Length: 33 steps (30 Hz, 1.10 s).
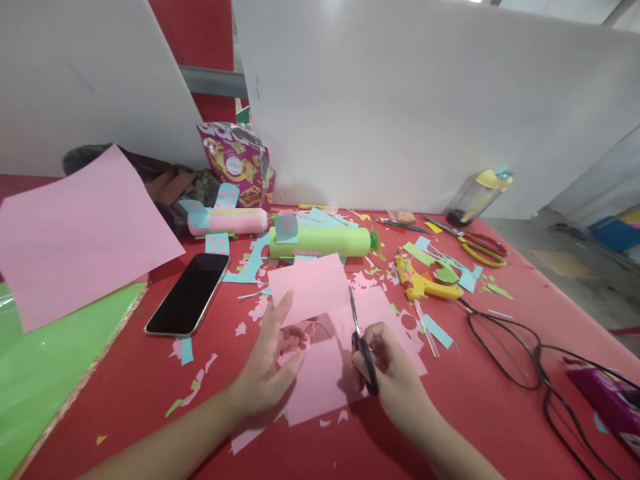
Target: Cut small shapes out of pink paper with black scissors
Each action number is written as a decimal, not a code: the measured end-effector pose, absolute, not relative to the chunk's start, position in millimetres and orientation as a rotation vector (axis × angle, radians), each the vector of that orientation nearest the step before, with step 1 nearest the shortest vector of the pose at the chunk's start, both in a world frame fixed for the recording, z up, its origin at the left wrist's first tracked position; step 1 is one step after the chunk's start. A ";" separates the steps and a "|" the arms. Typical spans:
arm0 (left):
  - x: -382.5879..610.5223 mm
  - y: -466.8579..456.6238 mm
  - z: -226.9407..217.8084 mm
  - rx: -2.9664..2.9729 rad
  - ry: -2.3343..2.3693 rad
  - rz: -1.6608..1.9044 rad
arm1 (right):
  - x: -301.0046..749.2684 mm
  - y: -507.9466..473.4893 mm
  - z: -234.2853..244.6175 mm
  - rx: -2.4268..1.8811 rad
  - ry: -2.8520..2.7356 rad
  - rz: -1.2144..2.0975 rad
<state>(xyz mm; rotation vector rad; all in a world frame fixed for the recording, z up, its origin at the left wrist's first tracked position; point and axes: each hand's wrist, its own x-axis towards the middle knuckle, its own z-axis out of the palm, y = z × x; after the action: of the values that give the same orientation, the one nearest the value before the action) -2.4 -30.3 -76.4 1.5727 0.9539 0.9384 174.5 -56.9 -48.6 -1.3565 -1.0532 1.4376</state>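
My left hand point(270, 363) is partly closed, with its fingers curled at the edge of a pink sheet of paper point(313, 287) that looks raised off the table. By its fingertips is a small curled pink paper piece point(306, 333); the exact grip is partly hidden. Black-handled scissors point(365, 357) are in my right hand point(387, 367), fingers through the handles, blades pointing away beside the raised sheet's right edge. Beneath both hands lie more pink sheets point(325, 393), one with round cut-outs on the right.
Behind the hands lie a green paper-wrapped bottle point(325, 241) and a pink one point(235, 221). A phone point(189, 293) rests left. Rightward are a yellow glue gun point(425, 283) with a black cable point(520, 383), large scissors point(475, 243) and a clear bottle point(477, 200). Scraps litter the red table.
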 end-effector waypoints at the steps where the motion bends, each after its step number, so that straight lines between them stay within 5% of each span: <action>1: -3.6 -31.1 -77.4 1.619 0.915 0.937 | 174.0 -56.9 -48.4 -1.353 -1.049 1.442; 15: -4.9 -30.8 -68.6 1.755 0.770 0.729 | 164.0 -63.9 -51.9 -1.237 -0.903 1.711; 33: -6.0 -30.6 -67.4 1.661 0.527 0.790 | 168.3 -61.9 -55.6 -1.126 -0.995 1.634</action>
<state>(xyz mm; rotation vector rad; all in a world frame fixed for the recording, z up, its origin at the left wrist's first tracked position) -6.0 -30.6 -67.4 1.6611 0.5268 0.7900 168.3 -61.9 -55.6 -1.1262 -0.9953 1.6341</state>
